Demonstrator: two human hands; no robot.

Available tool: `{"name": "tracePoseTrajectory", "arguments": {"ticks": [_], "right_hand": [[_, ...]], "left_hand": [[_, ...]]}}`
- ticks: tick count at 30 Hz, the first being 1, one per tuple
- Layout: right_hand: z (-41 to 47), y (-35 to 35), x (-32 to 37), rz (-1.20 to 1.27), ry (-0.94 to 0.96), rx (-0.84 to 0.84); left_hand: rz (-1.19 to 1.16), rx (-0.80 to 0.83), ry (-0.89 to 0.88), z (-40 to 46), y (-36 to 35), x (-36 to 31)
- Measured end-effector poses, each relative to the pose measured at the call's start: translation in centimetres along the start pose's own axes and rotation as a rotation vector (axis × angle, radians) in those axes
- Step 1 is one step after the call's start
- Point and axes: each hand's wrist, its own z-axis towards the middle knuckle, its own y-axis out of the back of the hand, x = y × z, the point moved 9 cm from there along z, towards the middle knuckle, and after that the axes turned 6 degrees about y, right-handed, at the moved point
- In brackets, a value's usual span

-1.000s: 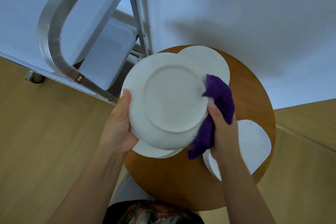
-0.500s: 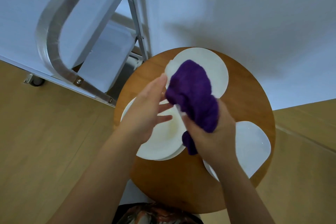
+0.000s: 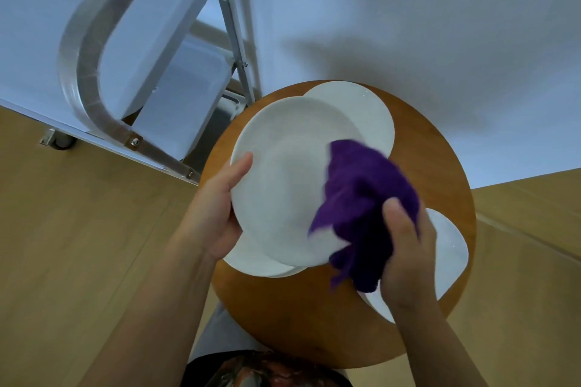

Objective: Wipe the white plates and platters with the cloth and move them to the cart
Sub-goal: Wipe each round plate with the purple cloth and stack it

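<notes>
My left hand (image 3: 217,214) grips the left rim of a round white plate (image 3: 283,179), held face up above the round wooden table (image 3: 301,320). My right hand (image 3: 405,254) clutches a purple cloth (image 3: 364,198) that presses on the plate's right side. Under the held plate lies another white plate (image 3: 254,261), mostly hidden. A third round plate (image 3: 367,113) rests at the table's far side. A white platter (image 3: 446,254) lies at the right, partly behind my right hand.
A metal cart (image 3: 94,110) with pale trays (image 3: 185,100) stands left of the table, against a white wall. One caster (image 3: 59,141) shows on the wooden floor.
A second ago the plate showed its underside; half a second ago it stood edge-on between my hands. Now it faces up and the cloth rubs its right side.
</notes>
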Motion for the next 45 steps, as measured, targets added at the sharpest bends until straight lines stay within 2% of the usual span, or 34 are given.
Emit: {"name": "tracePoseTrajectory", "arguments": {"ticks": [2,4,7,9,11,13,15,17,19,22,24,26,29,31,42,45], "right_hand": [[1.2,1.1,-1.3,-0.114,-0.087,-0.158],[2.4,0.1,-2.1,-0.319,-0.110,-0.199],[4.0,-3.4,-1.2,-0.751,0.065,-0.194],[4.0,-6.1,-0.7,-0.794,0.181,-0.130],[2.8,-8.4,-0.3,-0.771,0.329,0.000],[0.8,-9.6,-0.9,-0.707,0.396,0.151],[-0.5,-9.6,-2.3,-0.580,0.292,0.319],[-0.9,-8.7,-3.6,-0.553,0.156,0.443],[-0.1,-6.6,-4.7,-0.721,0.031,0.525],[2.4,-2.5,-5.2,-1.048,-0.118,0.583],[4.4,0.7,-4.6,-1.134,-0.170,0.458],[6.0,4.0,-3.8,-1.097,-0.191,0.234],[7.4,7.4,-3.1,-0.830,-0.194,-0.109],[7.8,7.8,-3.5,-0.683,-0.203,-0.210],[10.6,6.6,-6.0,-0.518,-0.187,-0.247],[10.8,6.9,-6.5,-0.483,-0.197,-0.258]], "left_hand": [[-0.008,-0.022,-0.028,-0.2,0.2,0.4],[0.032,-0.037,-0.061,-0.3,-0.3,1.1],[0.151,-0.041,-0.154,-0.5,-1.9,1.7],[0.161,-0.087,-0.180,-0.3,-2.0,1.7],[0.106,-0.113,-0.191,-0.1,-1.6,1.1],[0.007,-0.135,-0.171,0.3,-0.9,0.7],[-0.069,-0.152,-0.154,0.6,0.0,0.3],[-0.044,-0.125,-0.170,1.1,0.4,-0.5],[0.027,-0.079,-0.204,1.4,0.2,-1.5],[0.129,-0.191,-0.200,2.6,0.9,-1.8],[0.131,-0.271,-0.179,3.9,1.6,-1.6],[0.100,-0.308,-0.157,5.4,1.8,-1.6],[0.071,-0.293,-0.134,7.8,0.9,-1.8],[0.061,-0.275,-0.106,9.3,-0.2,-1.6],[0.079,-0.241,0.039,14.9,-4.3,0.5],[0.239,-0.345,0.042,16.2,-3.6,0.3]]}}
